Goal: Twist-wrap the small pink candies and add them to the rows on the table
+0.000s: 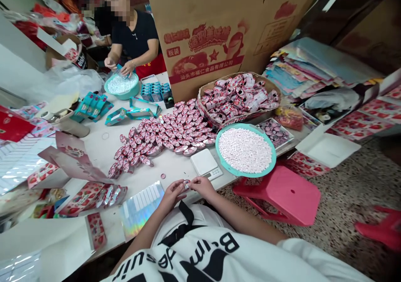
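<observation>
left hand (173, 195) and right hand (201, 186) both pinching one small shiny silvery piece (186, 184) by the edge of the white table (99, 142), too tiny to tell what tbh; loads of pink-and-silver oval packs (167, 132) look done; nearer round teal plastic basin (247, 174) has plenty of white tablets (246, 150) left

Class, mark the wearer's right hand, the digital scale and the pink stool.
Right hand (202, 185), head view: on the back of the hand.
Digital scale (203, 161), head view: on its white plate.
Pink stool (286, 197), head view: on its seat.
</observation>
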### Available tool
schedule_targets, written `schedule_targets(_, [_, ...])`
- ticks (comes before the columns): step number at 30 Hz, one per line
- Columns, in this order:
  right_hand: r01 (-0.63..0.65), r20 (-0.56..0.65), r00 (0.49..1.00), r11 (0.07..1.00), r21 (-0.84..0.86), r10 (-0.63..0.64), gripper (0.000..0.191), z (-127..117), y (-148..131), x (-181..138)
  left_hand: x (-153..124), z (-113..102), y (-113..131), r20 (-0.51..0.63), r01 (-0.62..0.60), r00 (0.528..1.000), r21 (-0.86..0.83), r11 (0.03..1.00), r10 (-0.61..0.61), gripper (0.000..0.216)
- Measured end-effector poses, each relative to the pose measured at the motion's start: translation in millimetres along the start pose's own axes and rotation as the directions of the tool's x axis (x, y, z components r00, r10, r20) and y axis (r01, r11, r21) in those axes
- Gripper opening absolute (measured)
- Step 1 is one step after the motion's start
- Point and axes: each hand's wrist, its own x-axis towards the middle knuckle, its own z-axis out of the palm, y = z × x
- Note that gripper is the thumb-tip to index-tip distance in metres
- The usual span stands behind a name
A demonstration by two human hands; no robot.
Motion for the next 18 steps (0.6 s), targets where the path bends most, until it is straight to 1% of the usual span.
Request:
schedule_targets(2, [0.011, -0.031, 0.999, 1.0, -0.008, -0.011, 0.018, 3.1, 4.2, 3.1, 3.6, -1.3, -2.2, -0.067, -0.01, 0.998, 0.074, 0.997, 0.015, 0.059])
schedule_targets(5, [0.023, -0.038, 0.999, 1.0, -0.014, -0.023, 0.019, 6.2, 9.1, 6.5, 10.1, -7.3, -10.1, -0.146, -0.049, 0.986, 0.188, 0.981, 0.078, 0.052])
schedule_targets(8, [0.028, -0.022, 0.999, 1.0, -0.011, -0.029, 0.019, 8.6, 13.4, 7.8, 14.4, -16.3, -17.2, -0.158, -0.076, 0.981, 0.222, 0.972, 0.113, 0.048])
schedule_targets(10, [0.057, -0.002, 0.998, 0.997, -0.049, -0.057, 0.018, 10.5, 16.8, 8.6, 15.6, -22.0, -18.6, -0.162, -0.086, 0.976, 0.333, 0.939, 0.147, 0.044])
schedule_targets(12, [0.093, -0.012, 0.995, 0.985, -0.146, -0.096, 0.017, 13.0, 20.6, 10.1, 16.1, -26.2, -17.2, -0.17, -0.1, 0.962, 0.516, 0.851, 0.215, 0.036])
schedule_targets(14, [0.109, -0.053, 0.991, 0.964, -0.244, -0.125, 0.016, 15.7, 24.1, 12.7, 16.6, -28.1, -14.6, -0.163, -0.103, 0.942, 0.693, 0.713, 0.295, 0.027])
schedule_targets(16, [0.105, -0.103, 0.984, 0.946, -0.306, -0.143, 0.013, 18.7, 26.9, 16.4, 17.9, -27.5, -12.9, -0.154, -0.088, 0.924, 0.805, 0.587, 0.35, 0.021])
schedule_targets(18, [0.101, -0.139, 0.978, 0.932, -0.347, -0.157, 0.012, 22.2, 28.9, 20.9, 20.1, -25.2, -13.3, -0.157, -0.065, 0.912, 0.857, 0.511, 0.38, 0.018])
